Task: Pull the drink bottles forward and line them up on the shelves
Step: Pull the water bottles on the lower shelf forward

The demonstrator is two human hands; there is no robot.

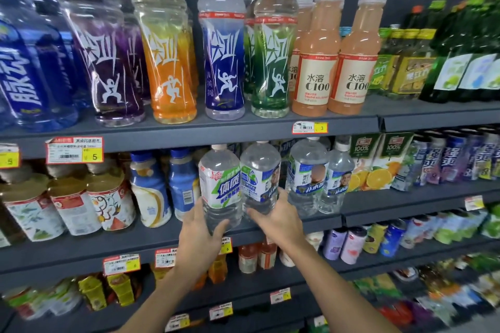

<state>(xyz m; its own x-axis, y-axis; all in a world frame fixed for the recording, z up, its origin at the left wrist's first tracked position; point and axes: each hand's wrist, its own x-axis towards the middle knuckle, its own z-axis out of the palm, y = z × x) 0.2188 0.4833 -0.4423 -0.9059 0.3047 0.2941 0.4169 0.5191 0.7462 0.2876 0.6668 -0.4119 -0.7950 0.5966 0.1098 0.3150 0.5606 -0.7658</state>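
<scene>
Two clear drink bottles stand side by side at the front of the second shelf. My left hand grips the lower part of the left bottle, which has a green and white label. My right hand grips the base of the right bottle, which has a blue and white label. Just to the right, two more clear bottles with blue labels stand a little further back.
The top shelf carries a row of tall sports drinks and peach C100 bottles. Cups and blue-capped bottles stand left of my hands, juice cartons and cans to the right. Lower shelves hold small bottles and cans.
</scene>
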